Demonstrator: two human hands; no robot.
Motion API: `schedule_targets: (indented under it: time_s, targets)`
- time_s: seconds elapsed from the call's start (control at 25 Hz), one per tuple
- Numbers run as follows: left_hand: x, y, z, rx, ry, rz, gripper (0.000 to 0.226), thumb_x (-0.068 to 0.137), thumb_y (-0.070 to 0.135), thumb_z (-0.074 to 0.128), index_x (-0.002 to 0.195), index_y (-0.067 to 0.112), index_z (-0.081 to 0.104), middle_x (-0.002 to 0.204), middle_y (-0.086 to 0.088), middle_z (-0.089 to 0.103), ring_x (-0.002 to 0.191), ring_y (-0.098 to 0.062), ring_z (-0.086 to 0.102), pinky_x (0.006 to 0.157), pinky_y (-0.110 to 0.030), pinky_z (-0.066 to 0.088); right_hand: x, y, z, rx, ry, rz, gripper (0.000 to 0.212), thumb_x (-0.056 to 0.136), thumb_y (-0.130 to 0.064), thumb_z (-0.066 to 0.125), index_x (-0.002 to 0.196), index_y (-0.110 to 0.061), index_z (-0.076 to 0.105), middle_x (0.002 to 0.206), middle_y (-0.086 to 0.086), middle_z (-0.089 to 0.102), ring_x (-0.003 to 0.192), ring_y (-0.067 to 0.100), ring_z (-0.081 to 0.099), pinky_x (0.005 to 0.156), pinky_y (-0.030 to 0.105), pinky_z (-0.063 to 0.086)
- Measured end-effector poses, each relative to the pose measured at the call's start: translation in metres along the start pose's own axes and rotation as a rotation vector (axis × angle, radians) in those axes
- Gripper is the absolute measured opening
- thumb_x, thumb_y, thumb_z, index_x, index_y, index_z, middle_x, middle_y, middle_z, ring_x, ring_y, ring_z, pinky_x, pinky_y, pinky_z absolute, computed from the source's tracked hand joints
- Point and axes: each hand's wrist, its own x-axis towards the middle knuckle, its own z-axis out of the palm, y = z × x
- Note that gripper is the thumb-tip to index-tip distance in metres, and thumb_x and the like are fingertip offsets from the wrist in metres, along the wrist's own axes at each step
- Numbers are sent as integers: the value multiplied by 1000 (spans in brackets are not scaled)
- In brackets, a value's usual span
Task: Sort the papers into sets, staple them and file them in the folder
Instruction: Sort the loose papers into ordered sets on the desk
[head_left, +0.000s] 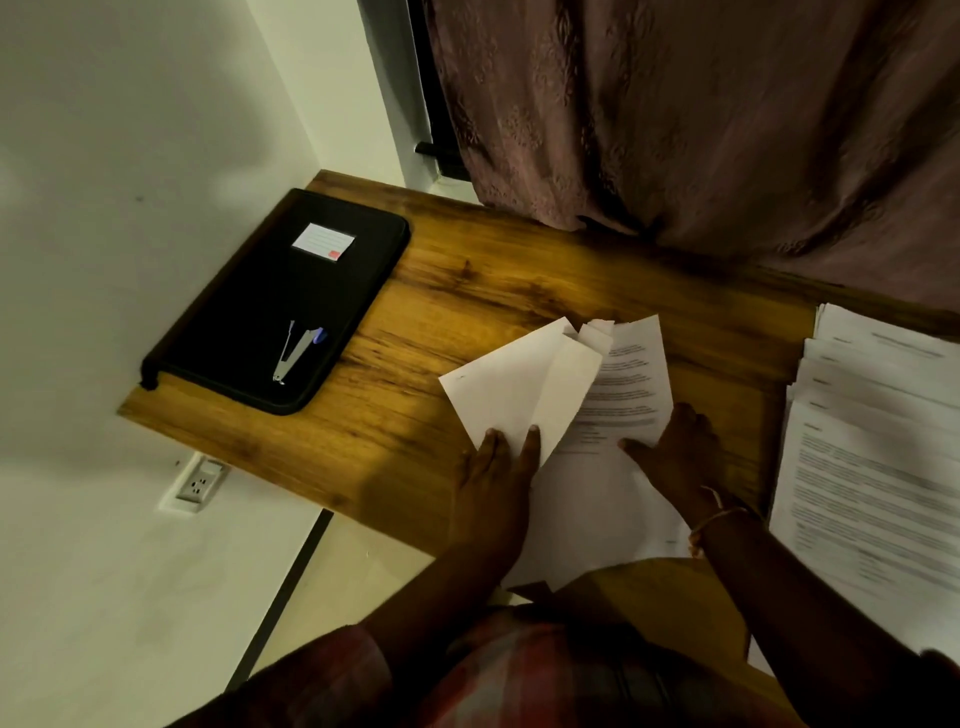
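**A:** Left hand (493, 483) with fingers laid on turned-back sheets (514, 384), thumb hidden. Pinching? Can't tell. Right hand (680, 452) flat, pressing down printed set (628, 374).

**B:** Stapler (296, 353) well off up-left of left hand, diagonal on folder (249, 312). Probably a left-hand reach.

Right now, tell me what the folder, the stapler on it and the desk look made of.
Folder: black and matte, probably fabric or faux leather, with a soft rounded edge band. Stapler: bare shiny metal body; the blue end is likely plastic. Desk: glossy wood grain with knots; solid wood or laminate, cannot tell.
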Motion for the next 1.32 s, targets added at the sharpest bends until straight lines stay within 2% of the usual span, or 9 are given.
schedule_targets:
  time_s: [0.12,0.2,0.32,0.56,0.72,0.84,0.92,1.08,1.32]
  targets:
    - [-7,7,5,-234,17,55,70,104,35,46,159,34,4,160,-8,36,150,-26,29,121,-51,24,-2,2,-7,248,-22,-26,68,79,-17,84,132,2,45,129,21,56,118,39,55,88,36,46]
    - [-14,16,-6,-513,104,51,53,101,46,53,151,41,37,146,0,55,136,-20,50,116,-48,37,-4,8,-11,334,-29,-76,66,78,-27,84,129,0,51,126,17,60,115,36,58,84,25,43]
    - [-19,18,-28,-780,202,81,46,104,25,46,145,44,37,146,16,47,135,2,43,114,-25,38,-3,14,-27,531,-80,-48,58,78,-31,84,126,-9,58,120,4,64,107,24,62,80,27,48]
    - [-16,9,-58,-1525,-53,-112,56,85,16,53,138,31,55,132,-1,65,122,-32,60,100,-62,49,-11,11,-68,856,-389,-101,59,80,-37,79,134,-31,57,127,-9,67,112,18,66,91,42,57]
    - [-19,27,-67,-1685,-255,-216,46,84,15,56,130,22,60,116,-12,70,107,-36,66,88,-53,57,-18,16,-74,830,-451,-171,61,81,-35,79,136,-35,54,130,-11,65,119,15,62,97,38,52]
    - [-15,29,-65,-1397,-181,-189,25,104,36,51,128,32,57,119,2,69,113,-22,65,90,-39,57,-18,21,-77,915,-367,-47,45,84,-25,74,126,-31,61,119,-6,69,103,16,70,79,32,58]
    - [-2,16,-49,-925,-76,-36,44,99,52,50,140,39,44,143,8,54,136,-19,48,107,-40,47,-17,24,-85,1153,-329,147,32,90,-8,66,120,-18,65,116,8,71,86,21,74,69,35,62]
    - [22,-29,-18,6,-230,124,97,90,69,53,161,28,2,169,2,-6,155,-18,-6,126,-45,4,-9,30,-101,1313,-343,346,39,94,-6,61,132,-8,60,127,21,64,92,31,66,100,56,50]
    - [21,-45,-16,58,-113,110,101,85,70,59,161,31,6,169,5,-4,155,-18,-3,124,-44,3,-22,2,-111,1500,-487,459,23,97,-10,55,117,-10,67,111,18,72,82,29,75,79,54,56]
